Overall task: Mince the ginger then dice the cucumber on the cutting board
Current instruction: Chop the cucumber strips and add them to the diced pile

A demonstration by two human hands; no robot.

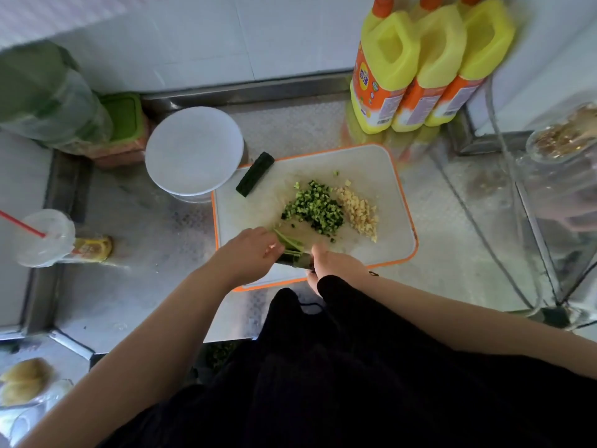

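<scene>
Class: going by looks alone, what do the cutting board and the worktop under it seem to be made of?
Cutting board: probably plastic, with a matte white face and a moulded orange rim. Worktop: likely stainless steel, grey and shiny with a fine embossed pattern and folded edges.

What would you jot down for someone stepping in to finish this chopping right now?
Left hand holds the cucumber strips down at the near edge of the cutting board. Right hand is curled beside them, apparently on a knife handle; the blade is hard to make out.
Done: minced ginger sits in a pile mid-board, with a pile of diced cucumber touching its left side.
Left: dice the strips under the hands, then the uncut cucumber piece lying over the board's far left edge.
</scene>
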